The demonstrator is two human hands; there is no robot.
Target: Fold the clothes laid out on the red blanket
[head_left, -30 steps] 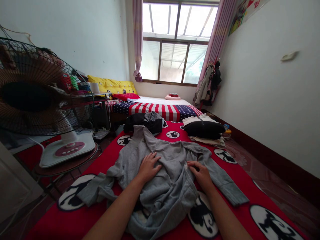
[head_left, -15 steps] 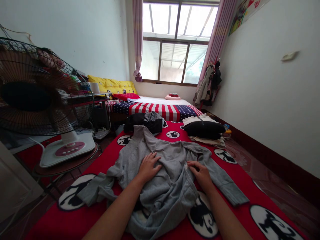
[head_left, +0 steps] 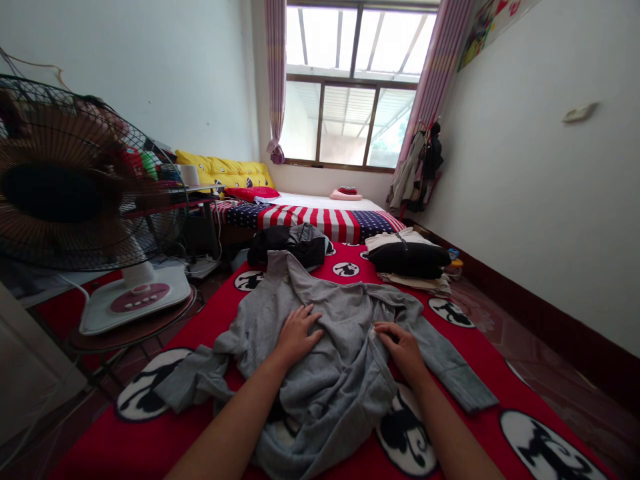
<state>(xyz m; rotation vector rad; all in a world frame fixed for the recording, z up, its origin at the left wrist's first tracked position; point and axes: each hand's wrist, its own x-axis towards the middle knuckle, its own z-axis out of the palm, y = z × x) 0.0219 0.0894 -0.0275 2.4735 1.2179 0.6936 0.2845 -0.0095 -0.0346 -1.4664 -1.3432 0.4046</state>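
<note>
Unchanged since a moment ago as to hands and cloth; different only in the blur of blades inside the black wire-caged pedestal fan at far left. Left hand spread flat and released, palm down on the crumpled grey knitted sweater, probably pinning it against the draught. Right hand resting at a fold edge right of centre, fingers bent; gripping or merely touching, impossible to tell. Sweater lying near, across the red blanket with black cat roundels, sleeves flung left and right. No basket or box in sight: folded black-and-white clothes stacked bare on the blanket farther right, dark jacket heaped farther left.
</note>
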